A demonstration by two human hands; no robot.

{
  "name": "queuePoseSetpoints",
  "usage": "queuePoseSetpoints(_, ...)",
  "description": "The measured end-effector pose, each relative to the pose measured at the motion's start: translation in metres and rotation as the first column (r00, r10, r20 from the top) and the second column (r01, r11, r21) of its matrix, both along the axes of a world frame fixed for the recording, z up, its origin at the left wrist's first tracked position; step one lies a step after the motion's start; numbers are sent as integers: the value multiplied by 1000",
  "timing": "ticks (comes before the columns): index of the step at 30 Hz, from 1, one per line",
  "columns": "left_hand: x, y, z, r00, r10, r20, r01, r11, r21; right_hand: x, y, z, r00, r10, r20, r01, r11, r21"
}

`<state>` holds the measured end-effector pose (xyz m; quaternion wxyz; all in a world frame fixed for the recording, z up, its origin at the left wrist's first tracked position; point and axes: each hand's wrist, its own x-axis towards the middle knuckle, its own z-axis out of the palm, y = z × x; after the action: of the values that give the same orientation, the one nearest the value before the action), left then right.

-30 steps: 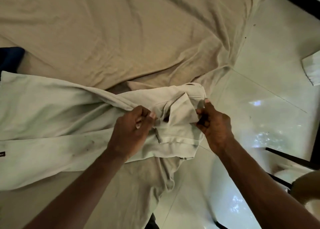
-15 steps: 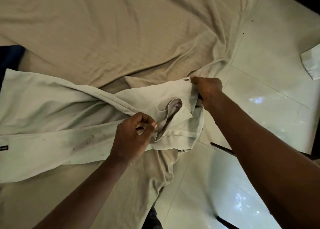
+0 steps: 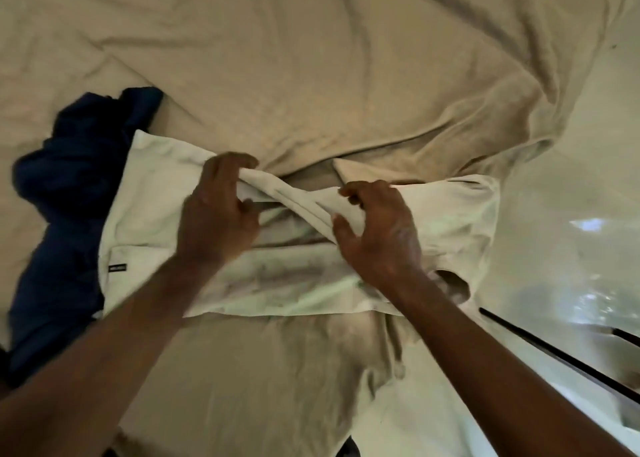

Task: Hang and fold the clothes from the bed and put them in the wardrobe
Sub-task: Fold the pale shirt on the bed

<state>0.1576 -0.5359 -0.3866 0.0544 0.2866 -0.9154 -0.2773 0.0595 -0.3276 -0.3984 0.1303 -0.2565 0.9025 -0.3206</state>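
A pale cream garment [image 3: 304, 280] lies across the near edge of the bed, stretched left to right, with a small dark label at its left end. My left hand [image 3: 218, 214] grips a raised fold of its upper edge near the middle. My right hand [image 3: 377, 228] pinches the same twisted fold a little further right, fingers curled over the cloth. A dark blue garment [image 3: 65, 214] lies crumpled at the left, partly under the cream one.
The bed is covered by a wrinkled beige sheet [image 3: 311, 69] that hangs over the right corner. Glossy white floor tiles [image 3: 571, 235] lie to the right. Thin black bars [image 3: 561, 356] cross the floor at lower right.
Both hands have left the garment's right end and moved left to its upper edge. The view has shifted, so the dark blue garment now shows at the left.
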Motion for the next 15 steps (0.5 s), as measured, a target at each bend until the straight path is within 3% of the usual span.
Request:
queuePoseSetpoints(3, -12, -82, -2, 934, -92, 346, 156, 974, -162, 13, -38, -13, 991, 134, 6, -133, 971, 199)
queuePoseSetpoints(5, -25, -122, 0, 767, -140, 626, 347, 912, -221, 13, -55, -22, 977, 211, -30, -191, 928, 319)
queuePoseSetpoints(7, -32, -149, 1, 631, -171, 756, 487, 846, -216, 11, -67, -26, 963, 262, -58, -217, 888, 405)
queuePoseSetpoints(9, -30, -163, 2, 637, -193, 746, 565, 775, -283, 9, -70, -27, 962, 257, -94, -204, 902, 380)
queuePoseSetpoints(10, -26, -167, 3, 694, -206, 690, 568, 746, -349, 7, -68, -26, 966, 228, -121, -177, 926, 334)
queuePoseSetpoints(13, 6, -164, 21, 887, -195, 418, 411, 744, -526, 7, -59, -21, 960, 181, -212, -138, 970, 201)
queuePoseSetpoints(15, 38, -150, 32, 923, -165, 348, 349, 739, -576, 10, -48, -18, 927, 240, -286, -200, 966, 164)
